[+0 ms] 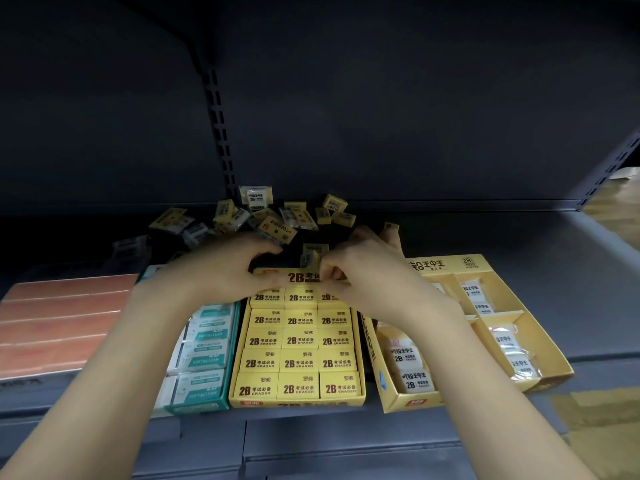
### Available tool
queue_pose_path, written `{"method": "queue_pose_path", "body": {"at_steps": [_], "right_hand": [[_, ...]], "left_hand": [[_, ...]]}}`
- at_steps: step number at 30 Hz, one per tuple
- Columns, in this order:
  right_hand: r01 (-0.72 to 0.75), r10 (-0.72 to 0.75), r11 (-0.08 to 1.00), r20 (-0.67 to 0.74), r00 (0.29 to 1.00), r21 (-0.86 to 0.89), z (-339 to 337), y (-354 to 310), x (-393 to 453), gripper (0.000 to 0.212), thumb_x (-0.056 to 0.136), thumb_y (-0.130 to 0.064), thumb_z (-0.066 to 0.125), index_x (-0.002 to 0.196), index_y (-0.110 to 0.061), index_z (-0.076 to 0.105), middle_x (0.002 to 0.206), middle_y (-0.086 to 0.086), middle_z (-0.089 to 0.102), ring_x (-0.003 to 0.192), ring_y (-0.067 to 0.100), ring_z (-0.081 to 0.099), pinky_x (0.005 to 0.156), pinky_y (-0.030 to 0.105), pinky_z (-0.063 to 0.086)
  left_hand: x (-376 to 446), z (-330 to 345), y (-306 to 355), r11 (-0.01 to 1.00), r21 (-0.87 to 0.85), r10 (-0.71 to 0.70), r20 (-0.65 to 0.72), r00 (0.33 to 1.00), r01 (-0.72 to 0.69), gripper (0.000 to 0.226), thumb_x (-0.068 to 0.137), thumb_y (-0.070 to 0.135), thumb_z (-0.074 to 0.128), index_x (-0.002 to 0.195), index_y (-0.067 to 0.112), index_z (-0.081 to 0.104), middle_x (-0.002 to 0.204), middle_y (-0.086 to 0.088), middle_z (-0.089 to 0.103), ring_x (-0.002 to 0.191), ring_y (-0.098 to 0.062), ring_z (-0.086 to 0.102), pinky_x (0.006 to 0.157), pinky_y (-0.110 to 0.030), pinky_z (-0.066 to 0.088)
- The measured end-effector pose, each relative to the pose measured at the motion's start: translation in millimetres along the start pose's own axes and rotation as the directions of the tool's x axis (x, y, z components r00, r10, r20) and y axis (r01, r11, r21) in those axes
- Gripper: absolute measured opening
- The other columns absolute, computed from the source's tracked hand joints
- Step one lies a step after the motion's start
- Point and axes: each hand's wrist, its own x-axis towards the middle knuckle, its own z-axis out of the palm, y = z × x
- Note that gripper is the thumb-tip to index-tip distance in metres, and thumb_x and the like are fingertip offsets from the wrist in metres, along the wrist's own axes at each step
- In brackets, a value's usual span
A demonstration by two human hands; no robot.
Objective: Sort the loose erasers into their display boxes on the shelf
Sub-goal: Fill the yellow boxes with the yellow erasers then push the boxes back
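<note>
A yellow display box full of yellow 2B erasers stands mid-shelf. My left hand grips the left part of its raised header flap, fingers behind and thumb in front. My right hand has curled fingers pinching the flap's right end, over the back row. A loose eraser stands just behind the flap. Several loose erasers, yellow and clear-wrapped white, lie heaped at the shelf's back. A divided yellow box on the right holds wrapped white erasers. The teal box on the left holds teal-sleeved erasers.
Flat orange-pink packs lie at the far left. The dark shelf back wall and a slotted upright rise behind the heap. Bare grey shelf stretches behind the right box. The shelf's front lip runs below the boxes.
</note>
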Motion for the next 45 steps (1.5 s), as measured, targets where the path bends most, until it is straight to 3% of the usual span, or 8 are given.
{"method": "queue_pose_path", "body": {"at_steps": [9, 13, 23, 27, 30, 33, 37, 45], "right_hand": [[-0.041, 0.030, 0.995, -0.123, 0.992, -0.087, -4.7, 12.7, -2.9, 0.032, 0.096, -0.025, 0.045, 0.126, -0.032, 0.054, 0.131, -0.009, 0.053, 0.131, 0.020, 0.029, 0.101, 0.038, 0.018], [-0.068, 0.052, 0.993, -0.157, 0.986, -0.099, -8.9, 20.0, -7.5, 0.037, 0.095, -0.020, 0.047, 0.130, -0.031, 0.054, 0.139, -0.003, 0.050, 0.134, 0.024, 0.031, 0.105, 0.040, 0.019], [-0.150, 0.132, 0.981, -0.146, 0.980, -0.126, -10.4, 50.9, -18.9, 0.048, 0.090, -0.009, 0.049, 0.134, -0.027, 0.050, 0.143, -0.001, 0.045, 0.135, 0.026, 0.031, 0.106, 0.038, 0.019], [-0.137, 0.122, 0.977, -0.095, 0.988, -0.165, -11.7, 54.2, -9.1, 0.052, 0.092, -0.008, 0.044, 0.138, -0.031, 0.043, 0.147, -0.005, 0.037, 0.137, 0.021, 0.022, 0.107, 0.032, 0.013], [-0.103, 0.088, 0.978, -0.087, 0.992, -0.183, -9.2, 59.1, 4.7, 0.044, 0.092, -0.015, 0.044, 0.133, -0.030, 0.048, 0.144, -0.006, 0.041, 0.134, 0.019, 0.026, 0.105, 0.030, 0.016], [-0.057, 0.047, 0.978, -0.055, 0.997, -0.200, -5.4, 69.1, 23.4, 0.044, 0.094, -0.021, 0.045, 0.136, -0.033, 0.043, 0.143, -0.007, 0.042, 0.134, 0.019, 0.028, 0.106, 0.032, 0.020], [0.016, 0.012, 0.954, 0.090, 0.996, -0.300, 7.1, 87.4, 56.8, 0.056, 0.095, -0.019, 0.047, 0.145, -0.037, 0.028, 0.154, -0.006, 0.025, 0.141, 0.024, 0.020, 0.115, 0.042, 0.018], [0.147, -0.098, 0.924, 0.154, 0.983, -0.353, 40.3, 108.8, 99.0, 0.065, 0.093, -0.013, 0.049, 0.148, -0.033, 0.021, 0.157, -0.004, 0.016, 0.143, 0.025, 0.018, 0.113, 0.043, 0.024]], "left_hand": [[86.8, -8.0, 11.2, 0.900, 0.394, 0.300, -0.245, 0.922, -0.188, 0.064, 0.087, 0.008, 0.057, 0.144, 0.023, 0.030, 0.148, 0.001, 0.031, 0.135, -0.022, 0.030, 0.110, -0.040, 0.025], [118.7, -9.5, 29.5, 0.598, 0.765, 0.442, -0.065, 0.895, -0.239, 0.080, 0.086, 0.007, 0.057, 0.149, 0.023, 0.009, 0.157, -0.002, 0.008, 0.143, -0.021, 0.008, 0.114, -0.037, 0.008], [175.7, -7.3, 25.2, 0.125, 0.900, 0.369, 0.349, 0.861, -0.418, 0.072, 0.095, 0.011, 0.041, 0.149, 0.021, -0.005, 0.158, 0.000, -0.006, 0.144, -0.021, -0.006, 0.115, -0.040, -0.006], [180.0, -6.4, 25.9, 0.085, 0.897, 0.421, 0.362, 0.832, -0.434, 0.063, 0.092, 0.013, 0.047, 0.148, 0.019, 0.019, 0.153, 0.001, 0.023, 0.143, -0.021, 0.012, 0.115, -0.041, -0.002], [183.5, -5.1, 12.7, -0.015, 0.939, 0.665, 0.265, 0.698, -0.342, 0.039, 0.075, 0.018, 0.067, 0.114, 0.022, 0.062, 0.112, 0.004, 0.060, 0.111, -0.018, 0.053, 0.107, -0.040, 0.029], [179.9, -8.6, 2.8, 0.071, 0.952, 0.727, 0.156, 0.669, -0.298, 0.042, 0.048, 0.016, 0.083, 0.089, 0.015, 0.071, 0.087, -0.001, 0.065, 0.081, -0.020, 0.061, 0.087, -0.036, 0.037], [163.0, -13.0, -8.9, 0.211, 0.955, 0.672, 0.012, 0.741, -0.207, 0.082, 0.037, 0.034, 0.088, 0.113, 0.012, 0.066, 0.101, -0.006, 0.064, 0.086, -0.023, 0.057, 0.083, -0.036, 0.035], [131.4, -13.8, -35.2, 0.452, 0.871, 0.754, -0.258, 0.604, -0.193, 0.028, 0.090, 0.017, 0.045, 0.109, 0.010, 0.063, 0.098, -0.007, 0.064, 0.086, -0.025, 0.056, 0.081, -0.035, 0.033]]}}
